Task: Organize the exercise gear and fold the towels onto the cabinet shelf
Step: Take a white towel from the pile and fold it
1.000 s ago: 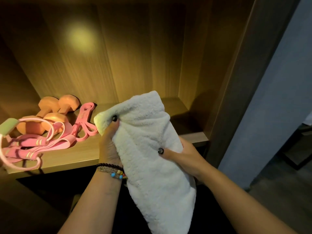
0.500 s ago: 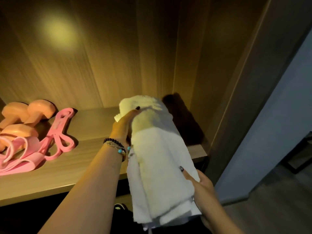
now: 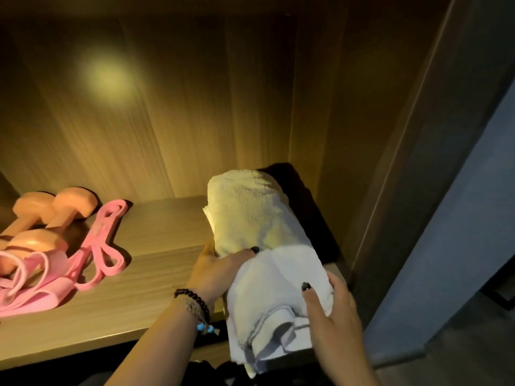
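- A dim wooden cabinet, lit from above, with one shelf (image 3: 156, 277) running across; a dark wall stands to the right.
- The folded white towel (image 3: 267, 246) lies lengthways at the right end of the shelf, its far end deep inside and its near end, with loose layered edges, hanging over the front lip.
- The left hand (image 3: 220, 270) grips the towel's left side at mid-length, thumb curled on top.
- The right hand (image 3: 331, 310) lies against the near right side, fingers mostly straight and pressing rather than pinching.
- To finish well, I would push the bundle further in with both hands together so the folds do not slip, then tuck the loose edges under and pat the top flat.
- Keep it clear of the pink bands (image 3: 92, 260) and orange dumbbells (image 3: 50, 215), which sit well apart at the left.
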### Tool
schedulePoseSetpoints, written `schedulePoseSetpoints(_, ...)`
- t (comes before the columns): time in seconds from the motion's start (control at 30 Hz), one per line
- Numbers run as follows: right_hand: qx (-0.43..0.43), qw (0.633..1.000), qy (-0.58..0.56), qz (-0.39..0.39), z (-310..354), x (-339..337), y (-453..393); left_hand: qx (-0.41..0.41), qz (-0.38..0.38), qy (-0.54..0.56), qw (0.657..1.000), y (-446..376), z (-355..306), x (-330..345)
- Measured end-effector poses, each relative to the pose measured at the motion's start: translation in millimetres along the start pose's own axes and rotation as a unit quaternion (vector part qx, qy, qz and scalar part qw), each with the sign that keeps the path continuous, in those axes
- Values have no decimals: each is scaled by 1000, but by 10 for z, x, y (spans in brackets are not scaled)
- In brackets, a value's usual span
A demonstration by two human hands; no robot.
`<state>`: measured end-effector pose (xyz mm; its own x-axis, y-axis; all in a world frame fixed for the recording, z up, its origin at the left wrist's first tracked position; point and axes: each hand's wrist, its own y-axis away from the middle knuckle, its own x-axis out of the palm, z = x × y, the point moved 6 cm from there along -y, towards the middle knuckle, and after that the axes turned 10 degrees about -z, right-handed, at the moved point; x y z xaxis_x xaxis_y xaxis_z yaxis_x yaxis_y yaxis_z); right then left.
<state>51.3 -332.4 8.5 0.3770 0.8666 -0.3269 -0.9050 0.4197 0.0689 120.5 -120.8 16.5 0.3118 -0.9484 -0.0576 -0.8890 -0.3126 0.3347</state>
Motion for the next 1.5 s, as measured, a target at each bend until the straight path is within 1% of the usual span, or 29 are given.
schedulePoseSetpoints(0.07,-85,990,109,16,103,-61,88,18,-11,27,999,-9,44,47)
schedulePoseSetpoints(0.13,-148,966,213,19,204,-95,137,19,-5,46,999,-61,70,153)
schedulePoseSetpoints(0.2,-224,921,316,-33,308,-128,131,24,-2,46,999,-129,46,286)
schedulePoseSetpoints(0.23,-259,903,339,-56,375,-125,109,39,1,36,999,-177,11,359)
schedulePoseSetpoints(0.27,-282,902,323,-52,429,-96,85,58,6,25,998,-244,-26,435)
schedulePoseSetpoints(0.33,-296,919,262,2,457,39,9,86,-5,7,996,-378,-93,534)
schedulePoseSetpoints(0.37,-308,913,265,29,441,125,-47,95,-23,1,995,-451,-119,551)
schedulePoseSetpoints(0.4,-327,899,287,38,426,201,-122,106,-42,-3,993,-528,-141,556)
schedulePoseSetpoints(0.47,-349,869,349,24,411,337,-273,134,-69,1,989,-672,-200,563)
schedulePoseSetpoints(0.57,-335,864,376,-2,399,521,-472,157,-91,0,983,-868,-272,569)
schedulePoseSetpoints(0.6,-319,860,399,6,352,593,-538,160,-91,-13,983,-927,-283,571)
schedulePoseSetpoints(0.63,-322,851,415,-8,306,641,-591,166,-90,-32,981,-983,-289,583)
schedulePoseSetpoints(0.7,-347,838,420,-40,290,687,-655,191,-93,-93,973,-1062,-321,602)
schedulePoseSetpoints(0.73,-357,838,410,-50,302,692,-659,203,-91,-125,967,-1060,-347,608)
schedulePoseSetpoints(0.8,-383,835,391,-58,282,692,-662,214,-69,-165,960,-1027,-354,625)
schedulePoseSetpoints(0.83,-391,834,385,-56,257,687,-661,218,-49,-164,961,-993,-349,630)
schedulePoseSetpoints(0.87,-390,836,384,-48,223,682,-661,229,-21,-144,962,-935,-352,633)
schedulePoseSetpoints(0.93,-384,837,390,-21,144,671,-667,242,58,-55,967,-762,-368,650)
schedulePoseSetpoints(0.97,-381,837,392,-6,103,660,-651,240,92,-28,966,-660,-353,668)
schedulePoseSetpoints(1.0,-380,837,393,5,64,640,-627,247,105,-44,962,-559,-312,679)
schedulePoseSetpoints(1.03,-383,836,392,11,35,603,-599,264,93,-102,955,-468,-248,685)
schedulePoseSetpoints(1.1,-386,832,397,24,30,515,-529,324,36,-223,918,-314,-112,670)
schedulePoseSetpoints(1.17,-383,823,415,57,76,451,-473,373,-5,-290,881,-167,-28,667)
schedulePoseSetpoints(1.2,-384,819,420,73,130,424,-453,384,-13,-318,867,-100,4,675)
schedulePoseSetpoints(1.23,-386,815,423,88,197,389,-429,383,-14,-340,859,-27,24,674)
schedulePoseSetpoints(1.3,-384,813,421,124,321,316,-367,373,-8,-352,858,134,36,620)
schedulePoseSetpoints(1.37,-381,821,398,150,391,188,-269,391,0,-345,853,354,3,537)
schedulePoseSetpoints(1.43,-386,830,372,152,407,28,-165,424,8,-352,834,621,-66,465)
schedulePoseSetpoints(1.5,-397,829,364,148,392,-123,-46,451,7,-384,806,894,-120,376)
